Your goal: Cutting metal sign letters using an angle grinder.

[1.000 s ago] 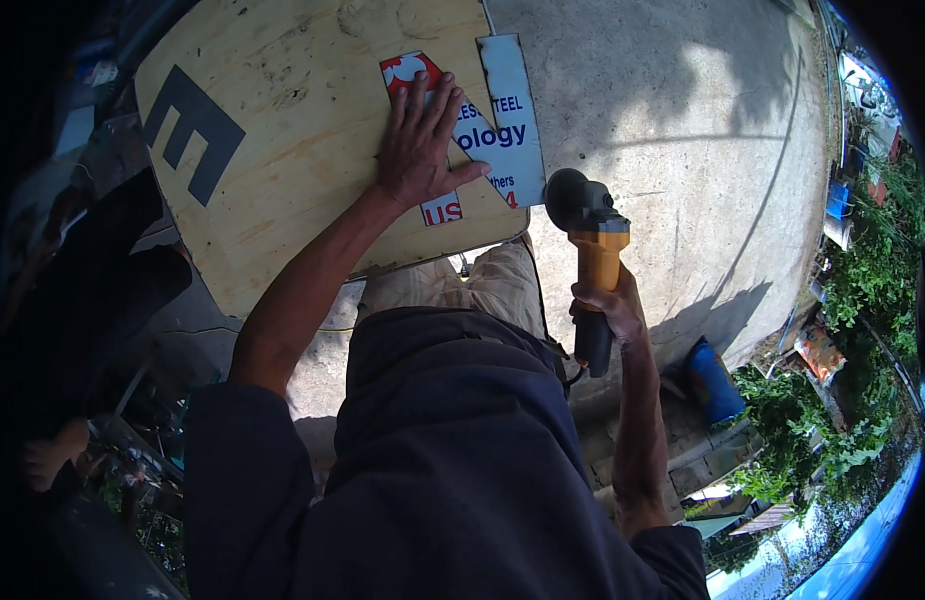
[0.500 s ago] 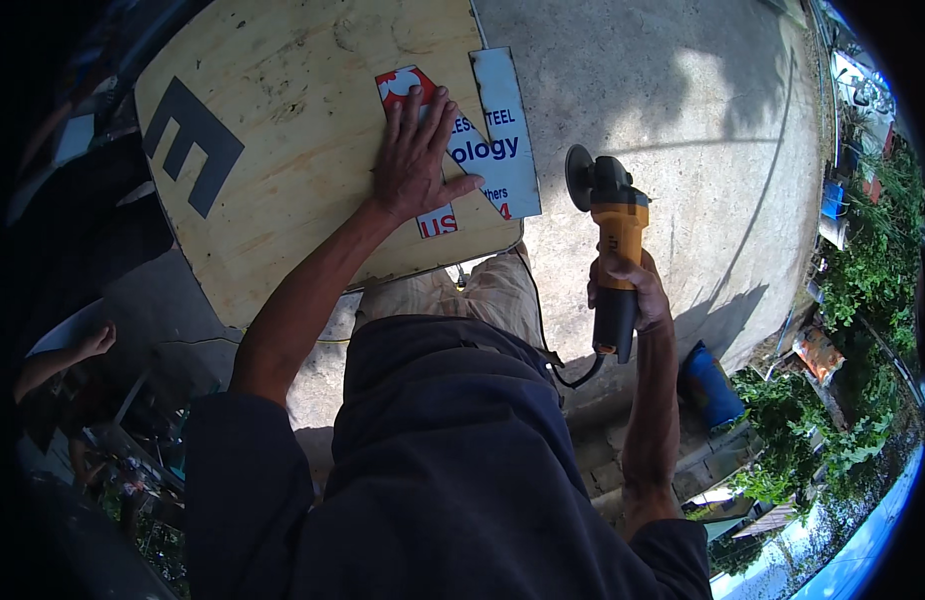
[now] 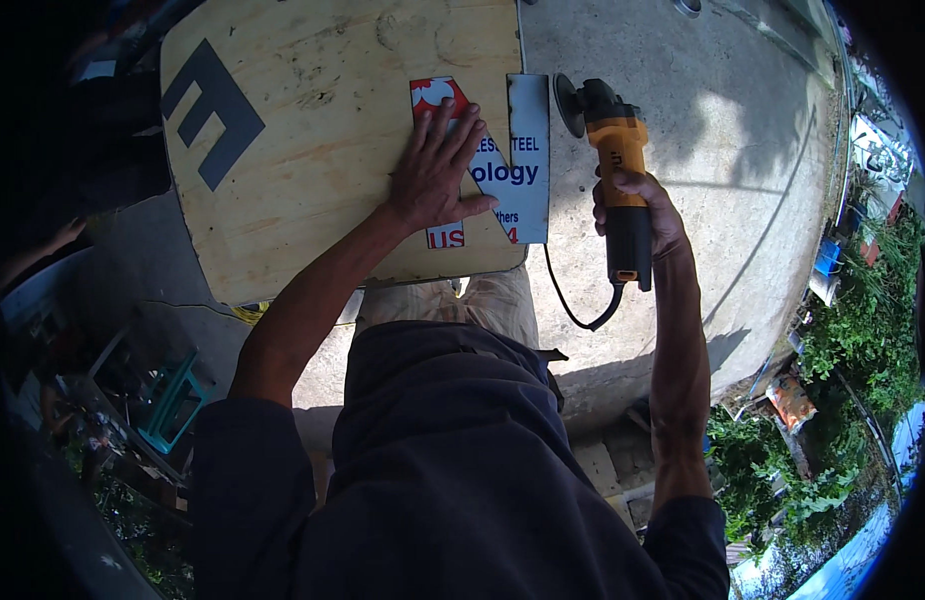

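Left hand lying flat on printed white panel, fingers spread open. Panel rests on wooden desk, poking past right edge. Right hand, fingers wrapped round orange-black grinder, disc just beside panel's upper right side, cord looping below. Dark grey pronged piece at desk's left.

On my remote feed I count two bare hands, one angle grinder with one disc and one black cord, two flat cutouts, one dark, one printed, one wooden tabletop, and one teal frame.
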Tool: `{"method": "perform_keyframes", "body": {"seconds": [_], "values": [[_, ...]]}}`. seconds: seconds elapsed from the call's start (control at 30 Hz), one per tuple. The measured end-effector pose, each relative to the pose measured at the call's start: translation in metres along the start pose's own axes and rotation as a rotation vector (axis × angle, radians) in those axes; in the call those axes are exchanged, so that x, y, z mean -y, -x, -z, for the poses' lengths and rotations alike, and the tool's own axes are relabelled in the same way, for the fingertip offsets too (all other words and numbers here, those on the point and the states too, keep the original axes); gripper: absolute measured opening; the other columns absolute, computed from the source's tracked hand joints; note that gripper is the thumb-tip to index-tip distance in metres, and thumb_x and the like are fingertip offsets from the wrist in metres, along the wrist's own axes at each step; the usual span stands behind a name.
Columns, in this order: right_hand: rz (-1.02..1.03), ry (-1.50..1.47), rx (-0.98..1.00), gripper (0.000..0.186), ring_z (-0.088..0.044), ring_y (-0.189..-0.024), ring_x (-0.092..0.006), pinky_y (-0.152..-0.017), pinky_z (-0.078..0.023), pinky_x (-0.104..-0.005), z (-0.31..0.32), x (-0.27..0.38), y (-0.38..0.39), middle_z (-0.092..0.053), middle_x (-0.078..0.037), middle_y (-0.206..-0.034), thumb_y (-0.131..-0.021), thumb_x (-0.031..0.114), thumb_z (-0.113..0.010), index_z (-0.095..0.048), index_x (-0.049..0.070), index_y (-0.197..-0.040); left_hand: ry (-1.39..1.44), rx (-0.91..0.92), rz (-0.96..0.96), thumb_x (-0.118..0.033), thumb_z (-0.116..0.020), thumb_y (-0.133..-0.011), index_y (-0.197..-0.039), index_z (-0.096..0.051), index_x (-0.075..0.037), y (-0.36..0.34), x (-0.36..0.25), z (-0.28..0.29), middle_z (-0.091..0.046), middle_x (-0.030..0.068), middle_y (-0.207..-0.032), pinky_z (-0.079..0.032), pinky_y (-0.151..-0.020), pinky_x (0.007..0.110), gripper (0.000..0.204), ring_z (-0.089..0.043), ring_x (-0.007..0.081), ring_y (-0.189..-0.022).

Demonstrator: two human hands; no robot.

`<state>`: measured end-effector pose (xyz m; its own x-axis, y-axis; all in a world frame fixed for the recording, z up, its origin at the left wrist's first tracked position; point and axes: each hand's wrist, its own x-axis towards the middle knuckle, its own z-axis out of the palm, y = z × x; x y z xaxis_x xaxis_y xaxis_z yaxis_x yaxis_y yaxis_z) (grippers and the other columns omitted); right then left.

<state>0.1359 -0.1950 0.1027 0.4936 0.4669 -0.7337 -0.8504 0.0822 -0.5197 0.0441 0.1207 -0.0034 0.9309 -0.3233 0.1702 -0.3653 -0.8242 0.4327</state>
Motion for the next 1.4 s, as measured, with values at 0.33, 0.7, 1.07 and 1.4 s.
{"method": "perform_keyframes", "body": {"seconds": [0.33, 0.7, 1.07, 1.4], "values": [[-0.037, -0.036, 0.019, 0.048, -0.069, -0.065, -0.0211, -0.057, -0.06, -0.0351, -0.002, -0.005, -0.002, -0.066, -0.012, -0.082, -0.087, 0.026, -0.071, -0.055, 0.001, -0.124, 0.01, -0.003, 0.002, -0.075, -0.063, -0.085, -0.153, -0.039, 0.006, -0.002, -0.001, 0.001, -0.026, 0.0213, -0.168, -0.014, -0.125, 0.061, 0.109, -0.018, 0.045, -0.156], [-0.065, -0.087, -0.008, 0.043, -0.07, -0.062, -0.0228, -0.055, -0.061, -0.0365, -0.004, -0.045, 0.036, -0.066, -0.014, -0.078, -0.083, 0.019, -0.072, -0.055, 0.0, -0.117, -0.006, 0.0, -0.014, -0.076, -0.059, -0.088, -0.154, -0.037, 0.007, 0.0, 0.0, -0.001, -0.026, 0.0228, -0.168, -0.012, -0.125, 0.062, 0.108, -0.017, 0.045, -0.157], [-0.078, -0.116, -0.04, 0.043, -0.069, -0.063, -0.0248, -0.056, -0.06, -0.0382, 0.003, -0.097, 0.076, -0.064, -0.013, -0.077, -0.084, 0.02, -0.069, -0.053, 0.001, -0.12, -0.031, 0.009, -0.029, -0.077, -0.056, -0.089, -0.155, -0.036, 0.006, -0.001, 0.002, -0.002, -0.024, 0.0231, -0.169, -0.012, -0.124, 0.063, 0.108, -0.015, 0.0467, -0.157], [-0.084, -0.089, -0.082, 0.048, -0.068, -0.06, -0.025, -0.053, -0.059, -0.038, -0.002, -0.124, 0.106, -0.063, -0.015, -0.075, -0.08, 0.02, -0.07, -0.052, 0.0, -0.12, -0.025, -0.019, -0.049, -0.078, -0.056, -0.089, -0.156, -0.034, 0.006, 0.0, 0.004, -0.007, -0.025, 0.0241, -0.168, -0.012, -0.124, 0.064, 0.11, -0.015, 0.0469, -0.157]]}}
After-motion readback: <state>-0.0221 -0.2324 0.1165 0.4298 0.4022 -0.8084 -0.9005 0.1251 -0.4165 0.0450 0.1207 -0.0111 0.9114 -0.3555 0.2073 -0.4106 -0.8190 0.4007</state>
